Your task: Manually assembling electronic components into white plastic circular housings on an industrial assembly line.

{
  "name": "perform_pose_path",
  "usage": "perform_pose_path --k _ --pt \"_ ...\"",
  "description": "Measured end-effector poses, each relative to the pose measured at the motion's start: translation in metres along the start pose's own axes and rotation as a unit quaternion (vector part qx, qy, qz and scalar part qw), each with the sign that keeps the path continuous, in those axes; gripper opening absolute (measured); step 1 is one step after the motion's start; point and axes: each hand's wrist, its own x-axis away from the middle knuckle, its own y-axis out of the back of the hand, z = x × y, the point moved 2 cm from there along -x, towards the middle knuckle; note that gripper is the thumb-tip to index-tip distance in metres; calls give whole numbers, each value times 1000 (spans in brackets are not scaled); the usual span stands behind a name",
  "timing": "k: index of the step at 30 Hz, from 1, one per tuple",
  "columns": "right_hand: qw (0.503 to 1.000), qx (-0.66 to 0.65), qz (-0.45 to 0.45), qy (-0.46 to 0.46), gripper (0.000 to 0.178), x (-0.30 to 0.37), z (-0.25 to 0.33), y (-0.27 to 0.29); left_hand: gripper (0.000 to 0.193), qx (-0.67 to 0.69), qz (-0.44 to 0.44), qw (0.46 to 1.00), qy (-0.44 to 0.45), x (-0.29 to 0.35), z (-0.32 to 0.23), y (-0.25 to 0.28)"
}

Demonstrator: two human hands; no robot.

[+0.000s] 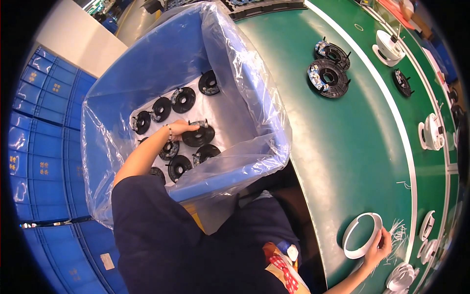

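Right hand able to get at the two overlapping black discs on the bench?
Probably, with a stretch: open green bench lies between the right hand and the black discs. But it grips the white ring, so may need to let go first.

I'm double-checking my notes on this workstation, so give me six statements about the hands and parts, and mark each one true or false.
1. The left hand has hold of a round black base. True.
2. The right hand is empty. False: its fingers grip a white ring.
3. The blue bin is lined with a clear plastic bag. True.
4. Only one round black base is in the blue bin. False: there are several.
5. Thin white strands lie beside the right hand. True.
6. The green tabletop is to the left of the blue bin. False: it is to the right.
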Motion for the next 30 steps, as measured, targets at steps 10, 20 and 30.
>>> perform_pose_path --k 10,20,30 --pt "1000 -18 -8 -13 9 -10 16 5 41 -129 26 991 -33 12 -4 -67" --pt "996 -58 -50 -35 8 -5 18 17 34 -336 -265 826 -368 -9 17 -86" --pt "997 -65 -43 -17 8 -5 19 21 43 -332 -408 792 -311 11 -11 -39"
